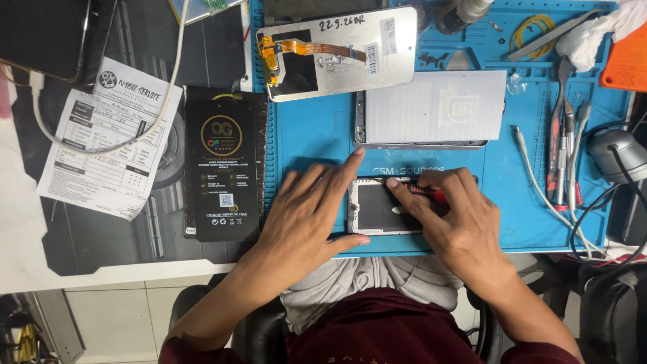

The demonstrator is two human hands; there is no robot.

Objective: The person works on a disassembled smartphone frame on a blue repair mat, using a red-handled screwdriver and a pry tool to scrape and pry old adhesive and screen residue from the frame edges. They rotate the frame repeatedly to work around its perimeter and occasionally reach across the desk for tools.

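The phone [381, 209] lies opened, inner side up, at the near edge of the blue mat [317, 135], roughly at six o'clock on the mat, so its cover is already off and its inside is being worked on. The left hand [306, 216] lies flat and spread at the phone's nine o'clock side, index finger stretched along its top corner, thumb at its lower edge, pinning it down and holding nothing. The right hand [455, 216] is curled around a small red-and-black screwdriver [424, 193], its tip at the phone's upper edge near twelve o'clock. A loose screen panel [337, 50] with an orange ribbon cable lies face down at the mat's eleven o'clock, not yet fitted, and a second flat phone part under a white sheet [431, 108] lies at twelve o'clock of the hands. A black box [224, 172] and a printed form [108, 138] sit at nine o'clock, tweezers and other tools [563, 148] at three o'clock. The right hand covers the phone's right half, so whether screws remain there cannot be told; the screwdriver's tip is too small to make out.
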